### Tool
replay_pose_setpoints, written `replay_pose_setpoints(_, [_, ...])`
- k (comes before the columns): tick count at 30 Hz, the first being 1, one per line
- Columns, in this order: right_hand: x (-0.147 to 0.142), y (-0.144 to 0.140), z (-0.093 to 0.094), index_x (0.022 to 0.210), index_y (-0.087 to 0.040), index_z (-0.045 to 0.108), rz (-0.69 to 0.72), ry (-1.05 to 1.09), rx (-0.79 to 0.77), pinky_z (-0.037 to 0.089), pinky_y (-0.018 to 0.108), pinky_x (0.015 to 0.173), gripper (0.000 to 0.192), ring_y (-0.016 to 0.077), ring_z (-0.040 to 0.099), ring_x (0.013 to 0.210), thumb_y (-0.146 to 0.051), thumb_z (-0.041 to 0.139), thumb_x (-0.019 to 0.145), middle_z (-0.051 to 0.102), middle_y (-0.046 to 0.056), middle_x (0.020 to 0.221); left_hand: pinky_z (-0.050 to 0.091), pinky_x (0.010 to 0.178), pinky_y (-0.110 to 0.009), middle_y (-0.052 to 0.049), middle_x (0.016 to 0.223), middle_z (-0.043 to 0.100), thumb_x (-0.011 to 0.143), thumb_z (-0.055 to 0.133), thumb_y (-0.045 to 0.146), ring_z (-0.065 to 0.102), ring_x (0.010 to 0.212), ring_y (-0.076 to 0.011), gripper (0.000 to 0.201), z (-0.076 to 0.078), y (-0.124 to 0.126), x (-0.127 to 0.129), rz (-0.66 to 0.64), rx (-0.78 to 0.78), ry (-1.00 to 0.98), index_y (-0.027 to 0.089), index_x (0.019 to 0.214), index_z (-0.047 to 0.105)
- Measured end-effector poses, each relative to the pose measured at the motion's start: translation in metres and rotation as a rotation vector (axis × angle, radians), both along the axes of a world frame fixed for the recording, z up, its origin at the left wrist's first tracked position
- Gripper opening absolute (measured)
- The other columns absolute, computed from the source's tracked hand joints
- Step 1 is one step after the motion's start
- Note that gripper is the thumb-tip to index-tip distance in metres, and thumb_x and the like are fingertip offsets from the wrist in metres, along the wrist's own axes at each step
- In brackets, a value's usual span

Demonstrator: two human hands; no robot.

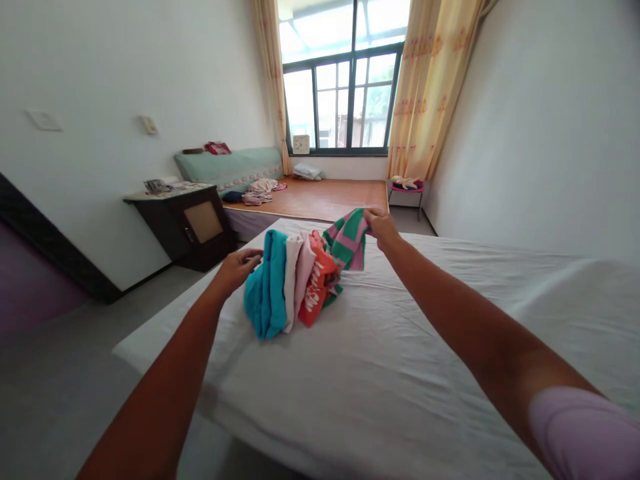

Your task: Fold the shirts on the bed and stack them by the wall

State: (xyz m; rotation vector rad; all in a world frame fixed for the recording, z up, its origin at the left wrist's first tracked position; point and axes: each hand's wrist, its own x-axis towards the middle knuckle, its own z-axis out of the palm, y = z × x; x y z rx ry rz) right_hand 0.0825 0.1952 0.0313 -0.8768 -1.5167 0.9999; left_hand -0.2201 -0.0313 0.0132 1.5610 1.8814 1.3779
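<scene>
Fingers of my right hand (383,225) are pinched on the upper edge of a green-and-pink patterned cloth garment (349,240), lifted at the right end of a row of folded clothes. Beside it stands an orange-red garment (317,280) with white lettering. Pale pink (303,270) and whitish (291,283) folded pieces come to its left, followed by a thick turquoise folded garment (273,287) at the left end. My left hand (239,272) is at the turquoise garment's upper left side, thumb and fingers slightly apart; its fingertips seem to touch the cloth.
The clothes stand on a bed with a white sheet (400,373). Beyond it is a second bed with a brown mat (330,197) and clothes (260,192) on its left. A dark cabinet (200,223) stands at left, a pink stool (407,187) near the curtain (425,87).
</scene>
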Motion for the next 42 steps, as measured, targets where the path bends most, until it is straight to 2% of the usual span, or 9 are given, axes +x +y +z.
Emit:
replay_pose_setpoints(2, [0.015,0.011,-0.016,0.088,-0.017,0.068,-0.131,-0.057,0.002,0.049,0.026,0.062,0.026,0.0149,0.059,0.064,-0.040,0.055,0.083,0.066,0.000,0.070,0.056,0.075,-0.042,-0.007,0.081,0.075,0.065,0.069,0.050,0.068,0.082,-0.0299,0.043,-0.026,-0.009,-0.014,-0.050,-0.103,0.042,0.014,0.088,0.075])
replay_pose_setpoints(4, [0.024,0.010,-0.027,0.084,-0.017,0.070,-0.116,-0.382,0.077,0.049,0.029,0.070,0.019,0.0185,0.062,0.075,-0.030,0.057,0.082,0.070,0.004,0.077,0.055,0.082,-0.044,-0.009,0.089,0.076,0.069,0.064,0.048,0.067,0.092,-0.0341,0.037,-0.043,-0.012,-0.018,-0.082,-0.170,0.167,0.016,0.084,0.075])
replay_pose_setpoints(8, [0.016,-0.018,-0.029,0.104,-0.020,0.072,-0.129,-0.843,0.418,0.045,0.032,0.086,0.026,0.0226,0.061,0.100,-0.021,0.052,0.087,0.072,0.008,0.107,0.051,0.088,-0.043,-0.015,0.113,0.071,0.076,0.057,0.038,0.064,0.107,-0.0373,0.037,-0.047,-0.004,-0.004,0.065,-0.362,0.636,0.017,0.102,0.073])
replay_pose_setpoints(15, [-0.014,-0.053,-0.030,0.097,-0.023,0.075,0.378,-1.349,0.411,0.044,0.027,0.068,0.024,0.0217,0.065,0.084,-0.036,0.067,0.079,0.074,0.007,0.095,0.051,0.077,-0.034,-0.017,0.105,0.073,0.080,0.051,0.030,0.068,0.101,-0.0334,0.029,-0.034,0.002,0.023,0.225,-0.506,0.891,0.018,0.098,0.071])
replay_pose_setpoints(19, [-0.008,-0.047,-0.038,0.100,-0.021,0.075,0.472,-1.295,0.391,0.045,0.024,0.071,0.026,0.0189,0.065,0.083,-0.020,0.066,0.076,0.074,0.006,0.096,0.050,0.076,-0.034,-0.016,0.108,0.072,0.081,0.049,0.031,0.067,0.102,-0.0331,0.033,-0.031,0.001,0.016,0.194,-0.475,0.899,0.018,0.103,0.070])
replay_pose_setpoints(24, [-0.008,-0.052,-0.040,0.098,-0.022,0.075,0.474,-1.271,0.362,0.043,0.023,0.070,0.023,0.0169,0.064,0.082,-0.019,0.058,0.082,0.074,0.005,0.095,0.048,0.073,-0.028,-0.009,0.101,0.074,0.081,0.048,0.032,0.069,0.094,-0.0266,0.030,-0.030,0.009,0.016,-0.042,-0.379,0.757,0.021,0.095,0.071])
replay_pose_setpoints(30, [-0.022,-0.069,-0.036,0.097,-0.024,0.073,0.328,-1.443,0.458,0.040,0.026,0.069,0.024,0.0220,0.064,0.093,-0.017,0.057,0.080,0.072,0.007,0.103,0.044,0.067,-0.030,-0.010,0.096,0.074,0.086,0.045,0.039,0.068,0.090,-0.0281,0.032,-0.026,0.016,0.044,0.087,-0.401,0.881,0.024,0.095,0.072])
replay_pose_setpoints(36, [-0.021,-0.067,-0.027,0.101,-0.020,0.070,0.369,-1.462,0.502,0.040,0.027,0.071,0.026,0.0234,0.063,0.097,-0.016,0.055,0.081,0.070,0.011,0.107,0.043,0.064,-0.029,-0.004,0.089,0.073,0.079,0.054,0.041,0.067,0.082,-0.0245,0.026,0.000,0.007,0.029,0.211,-0.280,0.822,0.027,0.092,0.072])
replay_pose_setpoints(42, [-0.019,-0.066,-0.031,0.097,-0.025,0.072,0.358,-1.407,0.423,0.043,0.029,0.069,0.027,0.0236,0.065,0.089,-0.013,0.058,0.078,0.072,0.007,0.102,0.044,0.056,-0.024,0.003,0.066,0.060,0.074,0.058,0.031,0.057,0.060,-0.0126,0.015,0.064,0.002,-0.003,0.305,0.436,0.093,0.018,0.079,0.059])
